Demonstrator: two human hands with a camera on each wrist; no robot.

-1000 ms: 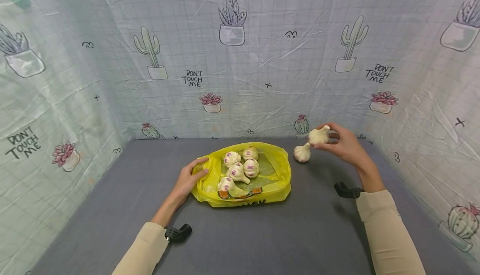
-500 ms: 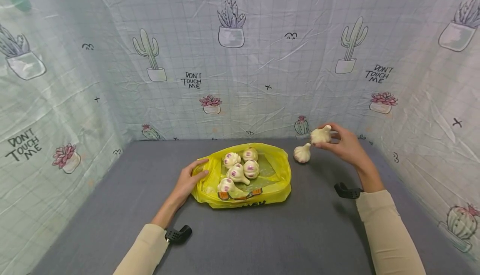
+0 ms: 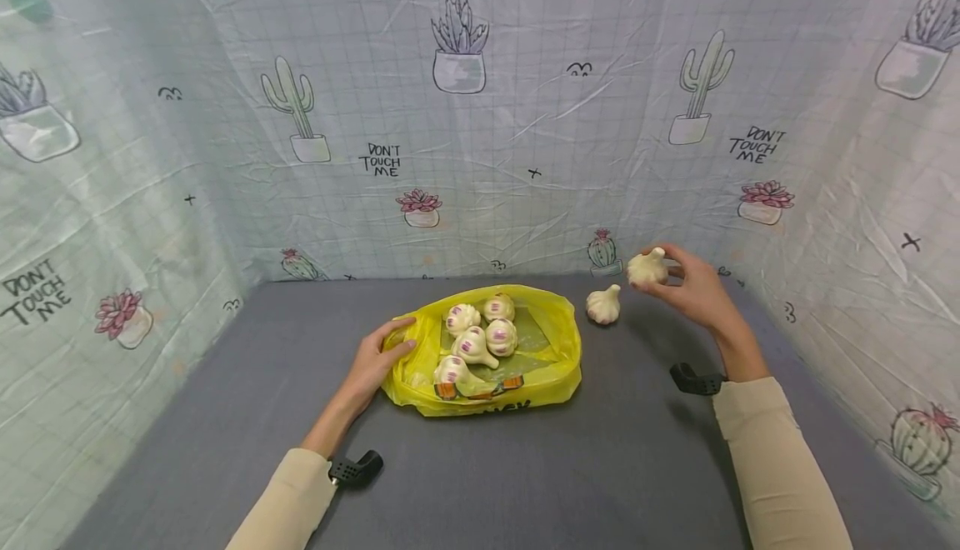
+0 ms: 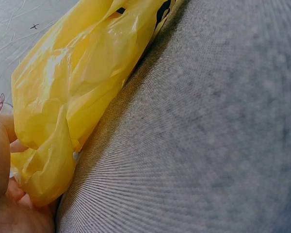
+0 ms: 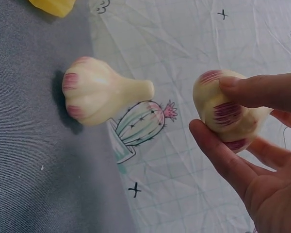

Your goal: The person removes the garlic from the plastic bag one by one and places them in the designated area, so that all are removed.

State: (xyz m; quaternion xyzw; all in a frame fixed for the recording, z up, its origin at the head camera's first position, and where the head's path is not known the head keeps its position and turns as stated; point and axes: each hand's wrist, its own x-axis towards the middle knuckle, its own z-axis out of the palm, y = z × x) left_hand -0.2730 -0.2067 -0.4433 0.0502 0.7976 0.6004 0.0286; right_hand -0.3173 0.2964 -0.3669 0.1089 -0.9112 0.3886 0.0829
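1. Yellow plastic makes the bag (image 3: 558, 387) in front of you. It sits on the grey bench (image 3: 525, 475), and its wide mouth faces up.

2. Your left grip (image 3: 373, 362) is at the bag's 9 o'clock end. It holds the bag there, with the scrunched plastic between your thumb and fingers.

3. Five garlic bulbs are inside the bag, white with purple marks. The middle bulb (image 3: 471, 342) has its stem pointing to 4 o'clock. Close around it are one at 11 o'clock, one at 1 o'clock, one near 2 o'clock and one between 7 and 8 o'clock.

4. Your right grip (image 3: 693, 293) is out past the bag at 2 o'clock. It grasps another bulb, the held garlic (image 3: 645, 271), between your thumb and fingers, up off the bench.

5. One loose garlic (image 3: 603, 307) sits on the bench, near the bag, between its 2 and 3 o'clock. The held garlic is at 2 o'clock from it, near but not touching.

6. You have light tan sleeves (image 3: 776, 458) and a black gadget (image 3: 697, 381) on each wrist.

7. At 12 o'clock, behind the bench, hangs a pale sheet (image 3: 525, 225) with cactus pictures and the words "DON'T TOUCH ME".
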